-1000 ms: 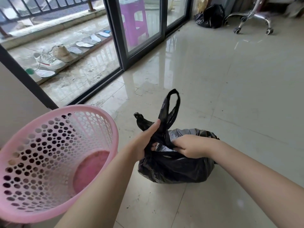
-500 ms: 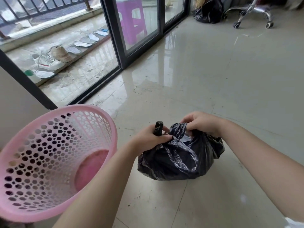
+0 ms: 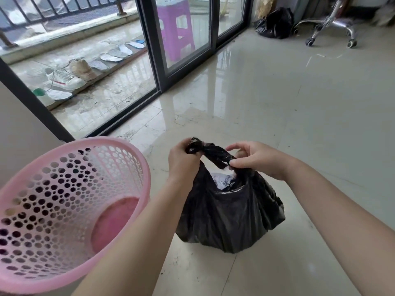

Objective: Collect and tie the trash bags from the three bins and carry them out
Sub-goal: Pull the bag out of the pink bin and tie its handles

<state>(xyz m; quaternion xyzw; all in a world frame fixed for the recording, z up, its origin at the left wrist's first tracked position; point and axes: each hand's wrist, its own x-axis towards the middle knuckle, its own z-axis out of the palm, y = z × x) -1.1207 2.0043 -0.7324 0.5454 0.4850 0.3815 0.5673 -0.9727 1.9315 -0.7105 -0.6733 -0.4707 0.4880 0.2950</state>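
The black trash bag (image 3: 228,212) sits on the glossy tiled floor (image 3: 299,116) at centre. The left hand (image 3: 183,161) is clenched round one twisted handle, and the right hand (image 3: 257,160) pinches the other; a gap below the handles shows something pale, hard to identify. At 8 o'clock, a pink perforated bin (image 3: 64,210) stands beside the left forearm. At 1 o'clock lie a second black bag (image 3: 275,24) and a chair base (image 3: 333,26).

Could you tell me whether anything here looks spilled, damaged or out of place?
Only the pink bin looks odd: it sits tipped, mouth facing the camera, unlined. The black bag looks intact on the floor.
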